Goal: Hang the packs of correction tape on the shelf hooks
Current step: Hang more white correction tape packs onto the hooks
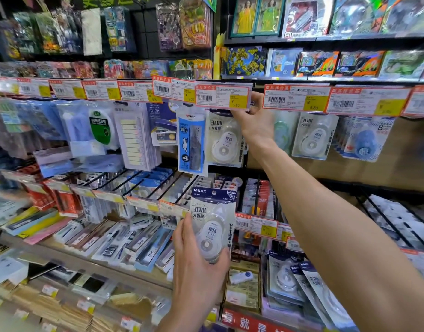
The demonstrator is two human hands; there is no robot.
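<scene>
My left hand (196,267) grips a pack of correction tape (212,224) upright in front of the lower shelf; the pack has a dark blue header and a white round dispenser. My right hand (254,123) reaches up to the hook row and pinches the lower edge of a red-and-yellow price tag holder (221,97). Right under that tag hangs a matching pack of correction tape (224,140). Another such pack (312,137) hangs to the right of my right wrist. The hook itself is hidden behind the tag.
A blue ruler pack (191,142) hangs just left of the hung tape. A blue dotted tape pack (364,140) hangs at the far right. More tape packs (299,281) stand in a box at the lower right. Pens (124,245) lie on the lower shelf.
</scene>
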